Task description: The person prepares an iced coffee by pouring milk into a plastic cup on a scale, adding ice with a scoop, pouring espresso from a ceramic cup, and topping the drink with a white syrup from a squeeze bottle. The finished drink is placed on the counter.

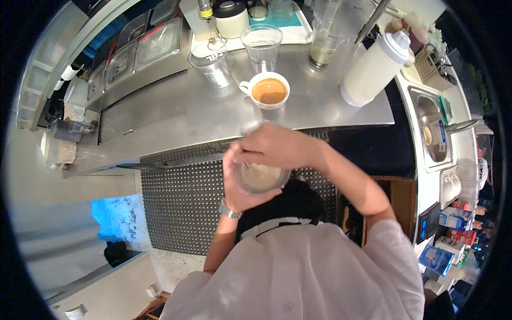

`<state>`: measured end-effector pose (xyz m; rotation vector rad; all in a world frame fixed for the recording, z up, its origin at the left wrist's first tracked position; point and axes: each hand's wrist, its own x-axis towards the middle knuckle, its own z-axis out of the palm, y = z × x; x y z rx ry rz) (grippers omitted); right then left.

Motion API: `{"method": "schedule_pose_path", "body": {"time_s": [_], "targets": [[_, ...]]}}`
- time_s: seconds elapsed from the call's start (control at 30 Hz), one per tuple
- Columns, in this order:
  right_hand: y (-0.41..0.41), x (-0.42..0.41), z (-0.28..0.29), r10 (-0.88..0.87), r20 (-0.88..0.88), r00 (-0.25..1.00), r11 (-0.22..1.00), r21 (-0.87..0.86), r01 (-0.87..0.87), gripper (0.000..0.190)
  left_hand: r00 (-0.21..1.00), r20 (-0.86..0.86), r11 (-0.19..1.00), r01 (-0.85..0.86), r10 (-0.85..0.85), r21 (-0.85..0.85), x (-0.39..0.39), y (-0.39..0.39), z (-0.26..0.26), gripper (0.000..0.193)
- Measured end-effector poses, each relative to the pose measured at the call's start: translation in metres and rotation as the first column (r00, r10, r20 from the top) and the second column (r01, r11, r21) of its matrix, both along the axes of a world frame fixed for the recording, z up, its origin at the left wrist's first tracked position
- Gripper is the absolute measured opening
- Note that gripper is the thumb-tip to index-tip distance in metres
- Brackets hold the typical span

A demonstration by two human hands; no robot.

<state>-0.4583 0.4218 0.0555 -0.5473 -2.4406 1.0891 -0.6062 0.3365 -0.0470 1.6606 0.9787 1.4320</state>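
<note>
My left hand [236,180] is wrapped around a clear cup [262,178] with pale contents, held in front of my body below the counter's edge. Over the cup's far rim is my right hand [272,148], blurred, its fingers curled; something thin shows in the cup under it, but whether the fingers grip it is hidden. Beyond the hands, a white cup of coffee [270,92] stands on the steel counter [168,104]. Two clear plastic cups, one printed [212,66] and one plain [262,46], stand behind it. A large white squeeze bottle [372,72] is to the right.
Lidded steel containers [140,48] line the back left. A tray [306,30] holds a black-lidded jar [230,20]. Near the squeeze bottle is a clear container with greenish liquid [322,52]. At the right are a sink [434,128], a black scale [428,224] and several cartons [438,260].
</note>
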Motion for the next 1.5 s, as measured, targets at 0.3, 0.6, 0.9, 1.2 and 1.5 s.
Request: {"method": "schedule_pose_path", "body": {"time_s": [0.3,0.6,0.9,1.2,1.5], "targets": [[0.080,0.010,0.119,0.324,-0.068,0.943,0.941,-0.075,-0.329,0.022,0.831,0.348,0.886,0.465,-0.434,-0.005,0.003,0.078,0.139,0.103],[0.108,0.034,0.201,0.540,-0.218,0.813,0.841,0.098,-0.532,0.016,0.816,0.299,0.869,0.465,-0.495,0.169,0.013,0.124,0.199,0.096],[0.100,0.124,0.212,0.404,-0.062,0.912,0.915,0.026,-0.403,0.019,0.874,0.139,0.881,0.444,-0.466,0.164,0.092,0.135,0.195,0.125],[0.092,0.184,0.203,0.432,-0.024,0.901,0.900,0.074,-0.430,0.017,0.870,0.347,0.929,0.371,-0.351,0.010,0.190,0.140,0.192,0.127],[0.053,0.241,0.206,0.258,0.000,0.966,0.966,0.034,-0.258,0.016,0.617,0.151,0.635,0.745,-0.773,0.205,0.229,0.138,0.187,0.097]]}}
